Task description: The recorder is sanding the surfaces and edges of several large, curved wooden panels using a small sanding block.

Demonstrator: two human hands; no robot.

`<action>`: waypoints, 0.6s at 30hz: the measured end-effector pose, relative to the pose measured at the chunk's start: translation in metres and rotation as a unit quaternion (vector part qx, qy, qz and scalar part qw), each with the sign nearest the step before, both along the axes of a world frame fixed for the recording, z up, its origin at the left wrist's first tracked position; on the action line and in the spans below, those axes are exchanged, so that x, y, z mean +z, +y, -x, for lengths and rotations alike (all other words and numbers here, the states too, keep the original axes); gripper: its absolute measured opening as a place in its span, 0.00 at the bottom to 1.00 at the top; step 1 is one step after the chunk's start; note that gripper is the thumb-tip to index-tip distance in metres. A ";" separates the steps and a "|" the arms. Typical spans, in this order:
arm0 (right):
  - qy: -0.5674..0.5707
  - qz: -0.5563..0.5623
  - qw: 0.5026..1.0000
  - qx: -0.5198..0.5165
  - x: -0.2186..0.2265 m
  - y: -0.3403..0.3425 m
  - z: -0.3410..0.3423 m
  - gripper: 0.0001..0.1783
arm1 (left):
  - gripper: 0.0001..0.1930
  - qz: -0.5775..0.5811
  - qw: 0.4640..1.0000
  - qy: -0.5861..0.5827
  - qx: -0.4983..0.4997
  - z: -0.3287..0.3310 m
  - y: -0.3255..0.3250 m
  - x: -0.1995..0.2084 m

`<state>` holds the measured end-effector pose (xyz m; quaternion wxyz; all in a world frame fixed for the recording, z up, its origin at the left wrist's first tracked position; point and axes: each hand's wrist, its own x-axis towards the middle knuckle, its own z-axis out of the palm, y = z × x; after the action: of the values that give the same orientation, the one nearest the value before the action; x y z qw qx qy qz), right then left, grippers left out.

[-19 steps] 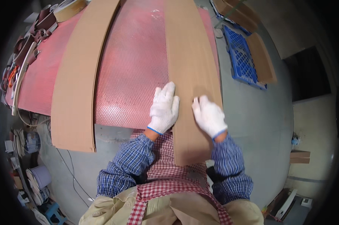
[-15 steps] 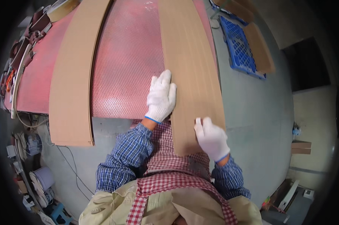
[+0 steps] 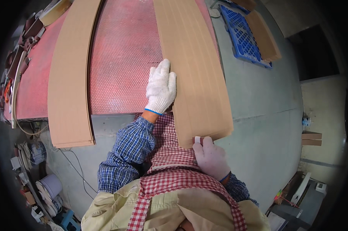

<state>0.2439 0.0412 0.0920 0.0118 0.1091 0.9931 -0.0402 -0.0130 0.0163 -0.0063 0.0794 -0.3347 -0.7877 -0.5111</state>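
A long brown wood-grained board [image 3: 197,81] lies lengthwise on the red mesh-patterned table [image 3: 124,57], its near end overhanging the edge toward me. My left hand [image 3: 161,88], in a white knit glove, rests with fingers stretched along the board's left edge. At the near end, my gloved right hand [image 3: 211,158] is closed around a small sanding pad [image 3: 197,140], reddish-brown with a white strip. The pad touches the board's end edge; the hand hides most of it. Left of these lies a stack of similar boards [image 3: 70,77], also overhanging the table.
Dark brown abrasive rolls [image 3: 29,38] and a wide tape roll [image 3: 55,12] crowd the table's left side. A blue plastic pallet [image 3: 241,36] lies on the floor at the far right. Cables [image 3: 75,165] and a pale purple bucket [image 3: 51,184] are at the lower left.
My right hand has moved toward me with the sanding pad, from the board's upper face to its near end. The left hand stays at the left edge.
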 end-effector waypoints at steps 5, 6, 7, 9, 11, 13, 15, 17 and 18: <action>-0.014 0.004 0.999 -0.051 -0.012 0.004 0.011 0.09 | 0.22 0.005 1.000 0.011 0.005 0.001 0.000 0.002; -0.036 0.018 0.996 -0.083 -0.017 0.009 0.015 0.10 | 0.23 0.011 1.000 -0.003 -0.005 -0.001 -0.001 0.004; -0.034 0.017 0.996 -0.082 -0.013 0.014 0.027 0.10 | 0.24 0.018 1.000 -0.015 -0.013 -0.002 -0.001 0.006; -0.005 -0.064 0.998 0.022 0.001 0.027 0.064 0.11 | 0.24 0.006 1.000 0.011 0.007 -0.001 -0.001 0.000; 0.027 -0.094 0.994 0.038 -0.005 0.044 0.097 0.14 | 0.24 0.019 1.000 0.016 0.013 -0.003 -0.002 0.003; 0.023 0.066 0.992 -0.106 -0.006 0.061 0.141 0.15 | 0.24 0.024 1.000 0.004 0.011 -0.003 -0.006 0.003; 0.024 0.049 0.992 -0.113 -0.006 0.084 0.184 0.17 | 0.25 0.038 0.999 0.002 0.012 -0.007 -0.002 0.001; 0.038 0.049 0.993 -0.097 -0.009 0.106 0.227 0.18 | 0.25 0.041 0.999 -0.003 0.015 -0.008 -0.005 0.002; 0.032 0.051 0.993 -0.100 -0.008 0.114 0.249 0.18 | 0.25 0.041 0.999 -0.005 0.008 -0.009 -0.006 0.003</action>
<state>-0.0047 0.1557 0.0842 -0.0188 0.2060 0.9737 -0.0951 -0.0043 0.0103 -0.0035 0.0662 -0.3290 -0.8109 -0.4794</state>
